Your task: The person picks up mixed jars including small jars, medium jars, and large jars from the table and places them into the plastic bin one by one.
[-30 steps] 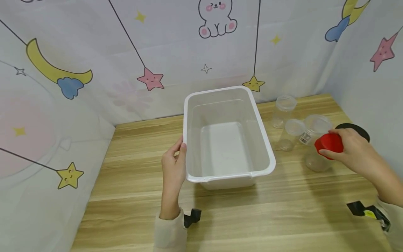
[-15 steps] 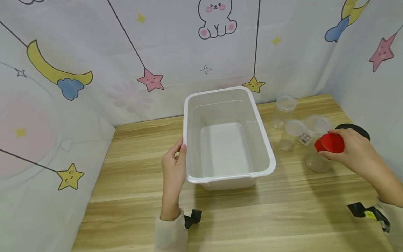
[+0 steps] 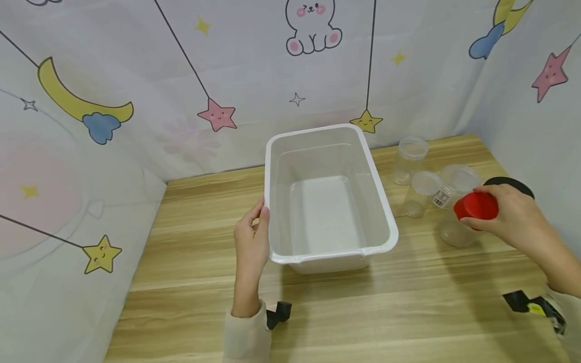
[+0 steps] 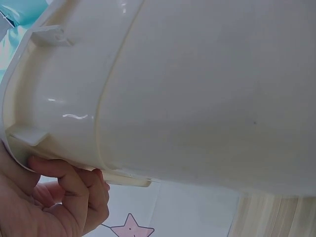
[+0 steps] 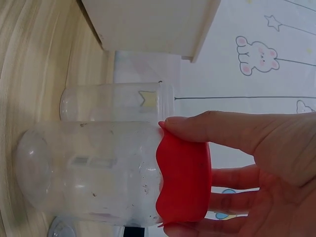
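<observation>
My left hand (image 3: 251, 237) holds the left rim of a white plastic basin (image 3: 336, 263). In the left wrist view, its fingers (image 4: 74, 185) curl under the basin's rim. At the right, my right hand (image 3: 519, 212) grips the red lid (image 3: 476, 206) of a clear plastic jar (image 3: 457, 234). The right wrist view shows the thumb and fingers round that wavy-edged lid, with the transparent jar body (image 5: 98, 173) below it. The jar stands roughly upright; whether its base touches the table, I cannot tell.
Behind the red-lidded jar stand clear jars: a tall one (image 3: 409, 161) at the back, a smaller one (image 3: 421, 194) and a wider labelled one (image 3: 459, 179). A black round lid (image 3: 508, 185) shows partly behind my right hand. Patterned cloth (image 3: 254, 65) walls the wooden table (image 3: 195, 282).
</observation>
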The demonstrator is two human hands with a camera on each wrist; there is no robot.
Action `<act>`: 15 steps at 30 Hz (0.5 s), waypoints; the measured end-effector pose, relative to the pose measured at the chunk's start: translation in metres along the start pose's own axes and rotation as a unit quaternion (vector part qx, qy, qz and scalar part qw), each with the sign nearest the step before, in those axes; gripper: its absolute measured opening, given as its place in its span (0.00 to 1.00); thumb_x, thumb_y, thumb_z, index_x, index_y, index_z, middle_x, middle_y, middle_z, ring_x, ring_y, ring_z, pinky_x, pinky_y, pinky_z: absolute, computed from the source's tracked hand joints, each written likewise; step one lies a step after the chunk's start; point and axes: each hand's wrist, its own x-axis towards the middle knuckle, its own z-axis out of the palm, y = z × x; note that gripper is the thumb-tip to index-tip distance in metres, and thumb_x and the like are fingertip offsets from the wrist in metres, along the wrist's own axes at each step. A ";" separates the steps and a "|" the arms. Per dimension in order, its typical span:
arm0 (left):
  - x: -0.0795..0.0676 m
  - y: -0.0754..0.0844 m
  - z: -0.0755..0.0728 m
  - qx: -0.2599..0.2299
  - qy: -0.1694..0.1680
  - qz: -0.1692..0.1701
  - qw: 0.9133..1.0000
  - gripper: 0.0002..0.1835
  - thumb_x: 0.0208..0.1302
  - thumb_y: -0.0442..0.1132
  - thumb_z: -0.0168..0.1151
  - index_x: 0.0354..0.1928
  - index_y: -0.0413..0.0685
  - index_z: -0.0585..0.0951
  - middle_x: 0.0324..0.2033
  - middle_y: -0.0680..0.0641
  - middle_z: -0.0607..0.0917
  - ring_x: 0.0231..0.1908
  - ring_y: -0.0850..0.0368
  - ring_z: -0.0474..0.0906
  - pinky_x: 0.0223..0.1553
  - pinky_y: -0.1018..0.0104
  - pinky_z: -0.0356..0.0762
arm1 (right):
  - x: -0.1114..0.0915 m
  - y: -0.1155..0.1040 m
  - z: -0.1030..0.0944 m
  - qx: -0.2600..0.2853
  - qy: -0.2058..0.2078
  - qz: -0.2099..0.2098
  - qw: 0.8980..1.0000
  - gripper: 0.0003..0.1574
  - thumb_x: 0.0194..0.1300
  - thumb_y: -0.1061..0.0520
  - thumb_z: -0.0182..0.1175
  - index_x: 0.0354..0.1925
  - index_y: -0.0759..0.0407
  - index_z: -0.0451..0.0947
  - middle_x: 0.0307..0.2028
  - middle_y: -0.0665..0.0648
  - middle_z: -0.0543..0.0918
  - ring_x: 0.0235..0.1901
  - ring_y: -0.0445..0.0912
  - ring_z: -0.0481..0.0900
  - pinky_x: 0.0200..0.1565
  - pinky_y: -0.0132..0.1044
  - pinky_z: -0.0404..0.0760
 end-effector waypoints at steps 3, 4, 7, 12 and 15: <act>0.000 0.000 0.000 -0.002 0.000 0.001 1.000 0.20 0.76 0.38 0.53 0.65 0.37 0.76 0.46 0.35 0.82 0.36 0.40 0.87 0.35 0.54 0.87 | 0.000 -0.001 -0.002 0.001 -0.002 0.002 1.000 0.43 0.48 0.61 0.78 0.53 0.84 0.68 0.47 0.83 0.70 0.41 0.74 0.70 0.31 0.65 0.80; 0.000 0.000 0.000 -0.002 0.000 0.001 1.000 0.20 0.76 0.38 0.53 0.65 0.37 0.76 0.46 0.35 0.82 0.36 0.40 0.87 0.35 0.54 0.87 | -0.001 -0.001 -0.002 0.002 -0.003 0.003 1.000 0.43 0.48 0.61 0.78 0.54 0.84 0.68 0.47 0.83 0.69 0.41 0.74 0.70 0.31 0.65 0.80; 0.000 -0.001 0.000 -0.002 -0.001 0.001 1.000 0.20 0.76 0.38 0.53 0.65 0.38 0.76 0.46 0.35 0.82 0.36 0.40 0.87 0.34 0.55 0.87 | -0.001 -0.002 -0.004 0.000 -0.007 0.005 1.000 0.43 0.49 0.61 0.77 0.54 0.84 0.68 0.48 0.83 0.69 0.41 0.74 0.70 0.31 0.65 0.80; 0.001 -0.002 0.000 0.003 -0.002 0.003 1.000 0.20 0.77 0.40 0.53 0.65 0.39 0.76 0.45 0.35 0.82 0.34 0.41 0.87 0.33 0.56 0.87 | -0.001 -0.006 -0.006 -0.002 -0.011 0.002 1.000 0.43 0.49 0.61 0.77 0.54 0.84 0.68 0.48 0.82 0.70 0.41 0.74 0.70 0.31 0.64 0.80; 0.001 -0.002 -0.001 0.002 -0.003 -0.002 1.000 0.21 0.77 0.40 0.53 0.65 0.40 0.76 0.46 0.36 0.82 0.35 0.42 0.87 0.34 0.55 0.87 | -0.001 -0.008 -0.007 -0.001 -0.016 0.003 1.000 0.43 0.49 0.61 0.77 0.54 0.84 0.68 0.47 0.82 0.69 0.41 0.74 0.70 0.30 0.64 0.81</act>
